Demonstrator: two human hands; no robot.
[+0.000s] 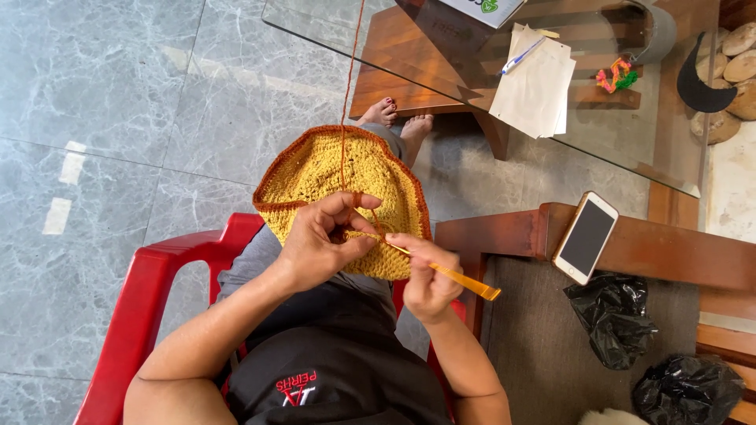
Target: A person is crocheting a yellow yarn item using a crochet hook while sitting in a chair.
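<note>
Both hands [319,244] [425,275] on yellow crochet piece [331,169], hook [461,279].

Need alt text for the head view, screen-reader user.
Seen from above, a seated person's left hand pinches a yellow crochet piece with an orange edge while the right hand works a yellow hook. A phone lies nearby.

Smartphone [584,238], dark screen, white frame, lay on wooden armrest [654,248]; white-and-green printed package [482,9] sat at glass table [472,71] edge.
</note>
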